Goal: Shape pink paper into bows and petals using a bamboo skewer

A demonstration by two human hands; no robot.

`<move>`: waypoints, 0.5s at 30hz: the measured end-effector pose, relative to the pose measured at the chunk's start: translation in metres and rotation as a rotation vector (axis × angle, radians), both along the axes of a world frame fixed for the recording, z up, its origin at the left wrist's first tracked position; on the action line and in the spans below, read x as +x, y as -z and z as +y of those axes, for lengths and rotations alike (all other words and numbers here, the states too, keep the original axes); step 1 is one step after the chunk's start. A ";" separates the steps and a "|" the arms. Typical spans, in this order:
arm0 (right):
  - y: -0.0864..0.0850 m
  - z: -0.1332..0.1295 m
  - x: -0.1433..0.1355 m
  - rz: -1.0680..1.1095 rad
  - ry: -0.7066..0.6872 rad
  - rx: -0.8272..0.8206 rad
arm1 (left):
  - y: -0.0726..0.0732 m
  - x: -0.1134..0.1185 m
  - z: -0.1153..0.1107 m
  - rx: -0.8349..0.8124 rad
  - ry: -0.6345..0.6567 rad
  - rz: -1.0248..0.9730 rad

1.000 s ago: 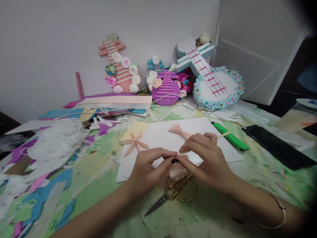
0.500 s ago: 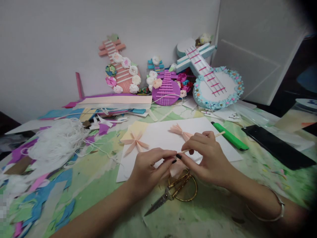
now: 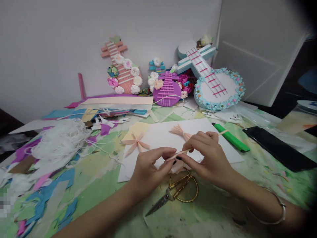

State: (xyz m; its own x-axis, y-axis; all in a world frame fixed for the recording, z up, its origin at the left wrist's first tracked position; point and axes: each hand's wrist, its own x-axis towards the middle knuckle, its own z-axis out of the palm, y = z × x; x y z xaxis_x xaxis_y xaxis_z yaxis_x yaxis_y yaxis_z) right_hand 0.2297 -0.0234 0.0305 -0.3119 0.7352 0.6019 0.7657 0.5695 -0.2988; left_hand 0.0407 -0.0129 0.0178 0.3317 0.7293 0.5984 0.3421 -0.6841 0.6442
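My left hand (image 3: pixel 151 168) pinches the edge of a pale pink paper piece (image 3: pixel 176 167). In my right hand (image 3: pixel 210 157) is a thin light wooden stick (image 3: pixel 223 132), slanting down left so that its lower end lies against the paper between both hands. Beneath the hands are gold-handled scissors (image 3: pixel 170 195), blades pointing lower left. Behind them a white sheet (image 3: pixel 158 132) carries two folded pink paper shapes, a star-like one (image 3: pixel 137 142) at left and a bundled one (image 3: pixel 182 131) partly hidden by my right hand.
A tangle of white string (image 3: pixel 60 138) and coloured paper scraps (image 3: pixel 44 198) lie at left. Decorated instrument models, one purple (image 3: pixel 167 93) and one pale blue (image 3: pixel 218 89), lean at the back. A green marker (image 3: pixel 231 137) and a black phone-like slab (image 3: pixel 279 148) are at right.
The fingers have shifted slightly along the stick, and more of its lower end and the paper's edge shows between the fingertips. The whole view has moved a little.
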 end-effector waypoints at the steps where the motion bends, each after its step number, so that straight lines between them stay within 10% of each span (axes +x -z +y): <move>1: 0.000 0.000 0.000 0.001 -0.002 -0.001 | 0.001 0.000 0.000 -0.001 0.005 0.000; 15: 0.000 0.000 0.000 0.018 -0.041 0.028 | 0.001 0.000 0.001 0.008 0.049 0.035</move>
